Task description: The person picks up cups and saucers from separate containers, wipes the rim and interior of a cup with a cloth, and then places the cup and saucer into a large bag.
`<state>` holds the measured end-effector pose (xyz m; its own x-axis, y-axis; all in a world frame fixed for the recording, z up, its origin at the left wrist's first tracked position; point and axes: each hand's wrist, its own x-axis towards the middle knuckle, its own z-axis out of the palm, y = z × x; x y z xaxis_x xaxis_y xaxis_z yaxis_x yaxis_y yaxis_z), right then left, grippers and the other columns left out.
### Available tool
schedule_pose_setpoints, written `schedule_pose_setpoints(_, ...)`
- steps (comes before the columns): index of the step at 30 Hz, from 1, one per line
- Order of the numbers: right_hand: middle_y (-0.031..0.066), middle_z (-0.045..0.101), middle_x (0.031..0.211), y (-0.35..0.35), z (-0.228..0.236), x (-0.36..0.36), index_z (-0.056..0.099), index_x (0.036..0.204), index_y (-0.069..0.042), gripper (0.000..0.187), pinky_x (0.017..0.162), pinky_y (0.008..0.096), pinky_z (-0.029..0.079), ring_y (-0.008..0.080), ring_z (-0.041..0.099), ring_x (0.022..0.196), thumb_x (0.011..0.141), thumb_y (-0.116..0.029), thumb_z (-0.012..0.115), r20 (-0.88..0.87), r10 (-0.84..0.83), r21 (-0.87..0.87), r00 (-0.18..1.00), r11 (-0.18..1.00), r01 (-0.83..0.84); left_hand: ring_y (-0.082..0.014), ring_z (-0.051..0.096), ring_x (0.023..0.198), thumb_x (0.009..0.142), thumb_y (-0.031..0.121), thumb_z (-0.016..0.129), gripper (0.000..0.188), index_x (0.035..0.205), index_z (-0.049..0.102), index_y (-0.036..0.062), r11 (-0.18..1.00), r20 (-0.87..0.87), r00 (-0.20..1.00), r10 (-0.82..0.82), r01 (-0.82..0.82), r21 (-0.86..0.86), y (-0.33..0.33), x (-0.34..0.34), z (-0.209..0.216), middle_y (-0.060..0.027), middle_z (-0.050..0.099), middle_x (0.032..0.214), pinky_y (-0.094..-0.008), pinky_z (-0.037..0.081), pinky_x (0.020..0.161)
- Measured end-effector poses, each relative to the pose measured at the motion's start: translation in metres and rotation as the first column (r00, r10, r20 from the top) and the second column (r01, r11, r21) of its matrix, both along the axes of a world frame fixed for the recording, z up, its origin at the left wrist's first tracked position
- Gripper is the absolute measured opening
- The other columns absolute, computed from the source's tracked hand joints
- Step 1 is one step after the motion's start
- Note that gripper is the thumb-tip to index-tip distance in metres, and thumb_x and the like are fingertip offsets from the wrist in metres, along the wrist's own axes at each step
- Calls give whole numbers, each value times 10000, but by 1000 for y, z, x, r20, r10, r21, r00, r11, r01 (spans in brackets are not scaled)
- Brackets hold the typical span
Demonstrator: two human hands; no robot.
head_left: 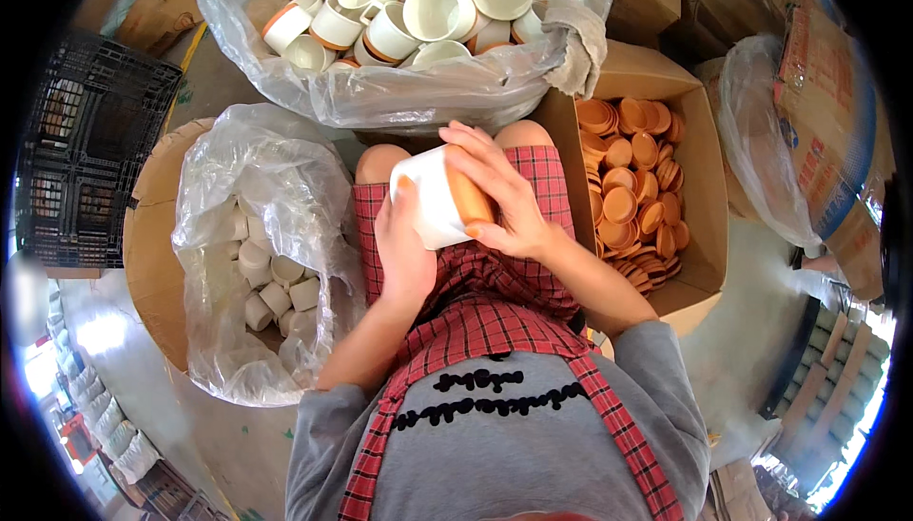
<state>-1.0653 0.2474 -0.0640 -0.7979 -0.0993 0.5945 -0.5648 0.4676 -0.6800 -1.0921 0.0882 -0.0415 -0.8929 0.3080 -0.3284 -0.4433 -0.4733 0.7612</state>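
Observation:
A white mug point(426, 205) lies tilted on its side above my lap, its orange base point(466, 196) toward the right. My left hand point(403, 253) is closed round the white wall, with the thumb along it. Wrapped over the orange base is my right hand point(509, 200), fingers across the top and thumb at the lower edge. The mug's opening and any handle are hidden by my left hand. Loose orange discs point(620, 203) fill a cardboard box point(709, 236) to my right, beside that forearm.
Ahead, a plastic-lined container holds white mugs point(433, 12) with orange bases; a grey cloth point(578, 41) hangs over its edge. At left, a carton point(152, 264) lined with clear plastic point(214, 331) contains plain white cups point(276, 298). Black crates point(86, 155) stand farther left.

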Motion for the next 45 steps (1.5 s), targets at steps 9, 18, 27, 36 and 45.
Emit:
schedule_pose_setpoints(9, 254, 418, 1318, -29, -9, 9, 503, 1252, 0, 624, 966, 464, 387, 423, 462, 1169, 824, -452, 553, -131, -293, -19, 947, 956, 293, -206, 562, 1062, 998, 316, 317, 436, 1231, 461, -23, 987, 85, 987, -137, 130, 93, -8, -4, -15, -121, 558, 1153, -335, 444, 900)
schedule_pose_setpoints(18, 166, 354, 1415, -61, 7, 19, 303, 1407, 5, 777, 1080, 361, 252, 253, 352, 1302, 860, -515, 491, 434, 221, -859, 873, 392, 328, -214, 642, 679, 925, 220, 477, 296, 947, 600, -48, 839, -798, 484, -358, -208, -503, -24, 17, -30, -152, 644, 802, -339, 490, 594)
schedule_pose_setpoints(27, 223, 454, 1321, -68, 27, -17, 385, 1305, 111, 838, 1025, 404, 330, 310, 449, 1212, 831, -566, 518, 169, -231, -256, 958, 928, 269, -58, 501, 865, 970, 281, 468, 341, 1105, 528, -26, 996, -249, 965, 80, -88, -21, -24, 12, -7, 0, 573, 961, -225, 440, 732)
schedule_pose_setpoints(36, 136, 403, 1401, -32, 128, -152, 428, 1344, -27, 779, 1047, 402, 344, 284, 384, 1295, 680, -193, 801, -445, -303, 403, 843, 773, 491, -219, 557, 1044, 859, 118, 603, 357, 1198, 513, 51, 733, -683, 722, -114, -403, -548, -176, -66, -6, -101, 552, 1201, -322, 453, 862)
schedule_pose_setpoints(45, 145, 526, 1267, 160, -25, 14, 465, 1291, 48, 425, 967, 357, 429, 250, 525, 1128, 914, -134, 540, 469, -735, -67, 489, 523, 850, -267, 626, 902, 856, 142, 483, 225, 994, 654, 90, -532, 509, 193, -839, -100, -841, -282, -86, -211, -115, 664, 926, -395, 488, 764)
